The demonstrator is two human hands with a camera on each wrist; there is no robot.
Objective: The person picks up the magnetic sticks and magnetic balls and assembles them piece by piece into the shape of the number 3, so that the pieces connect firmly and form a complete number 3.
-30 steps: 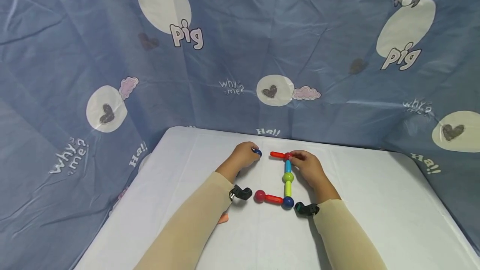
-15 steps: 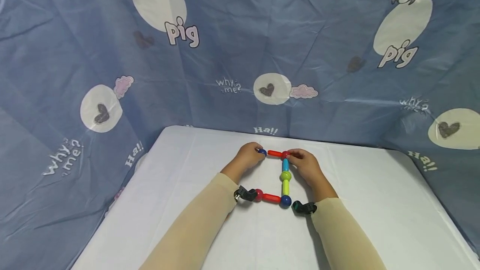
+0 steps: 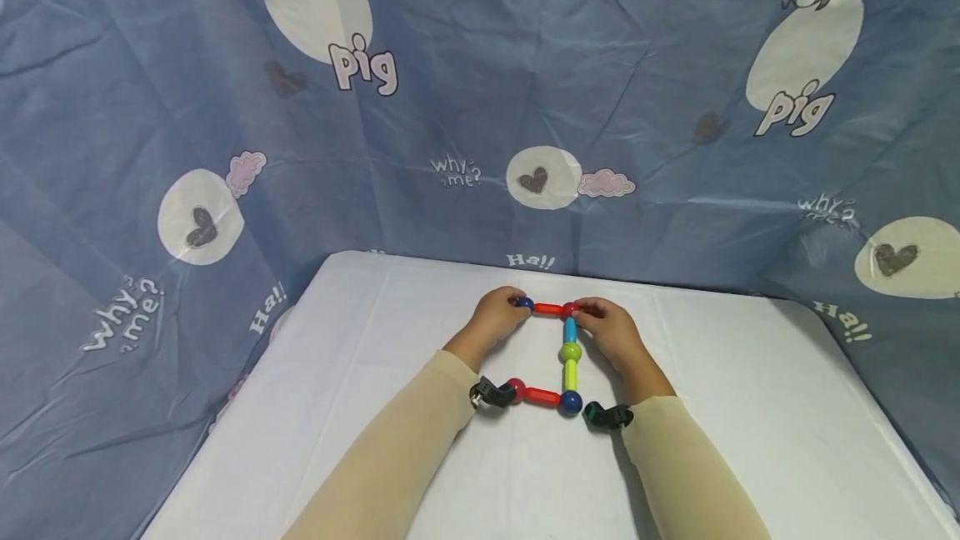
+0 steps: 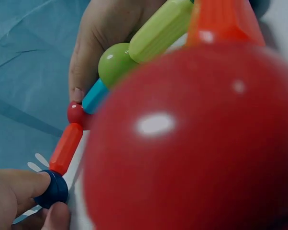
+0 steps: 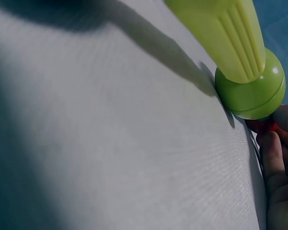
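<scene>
Toy building rods and balls lie joined in an open-sided frame on the white table. My left hand [image 3: 497, 317] pinches a dark blue ball [image 4: 58, 190] between thumb and finger, at the left end of the far red rod [image 3: 548, 309]. My right hand [image 3: 615, 336] pinches the far red ball [image 4: 75, 113] at that rod's other end. From there a light blue rod [image 3: 571, 330], a green ball [image 3: 571, 352] and a yellow-green rod [image 3: 572, 375] run toward me. A second dark blue ball [image 3: 571, 402] forms the near corner, followed by a near red rod [image 3: 542, 397] and near red ball [image 3: 516, 389].
The white table [image 3: 750, 407] ends at a blue printed cloth [image 3: 420, 190] behind and at the sides. My left wrist camera [image 3: 491, 392] overlaps the near red ball; my right wrist camera [image 3: 607, 416] is beside the near corner.
My left hand has moved right with the dark blue ball, closing the gap to the far red rod. An orange piece seen earlier by my left sleeve is now hidden. My right hand stays put.
</scene>
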